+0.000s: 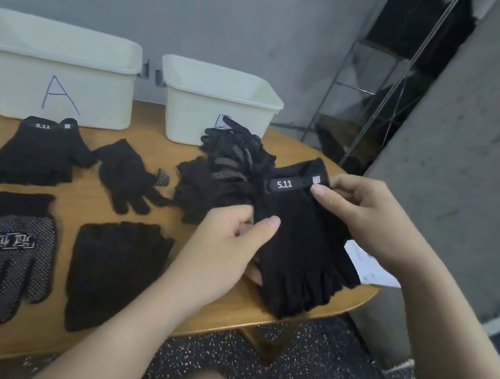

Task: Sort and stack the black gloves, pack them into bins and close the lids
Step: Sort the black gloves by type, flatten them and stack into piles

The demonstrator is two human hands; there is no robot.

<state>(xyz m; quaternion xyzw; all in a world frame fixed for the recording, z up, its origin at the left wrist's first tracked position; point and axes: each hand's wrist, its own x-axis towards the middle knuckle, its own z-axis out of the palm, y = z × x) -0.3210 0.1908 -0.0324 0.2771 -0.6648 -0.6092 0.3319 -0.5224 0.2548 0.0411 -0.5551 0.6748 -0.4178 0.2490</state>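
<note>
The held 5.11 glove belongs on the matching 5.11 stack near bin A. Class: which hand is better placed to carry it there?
Probably the left hand: it grips the held 5.11 glove on the side nearer the 5.11 stack. The right hand only pinches the strap.

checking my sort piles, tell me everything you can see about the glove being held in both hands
The held glove is a black fingerless one of soft, fleecy-looking fabric, with short open finger stubs pointing toward the person. Its wrist strap bears a "5.11" label and a small square tag. It is lifted over the wooden table's right end, cuff away, tilted slightly. The right hand pinches the strap end; the left hand grips its left edge, thumb on top. Its upper left meets the unsorted glove heap.
</note>
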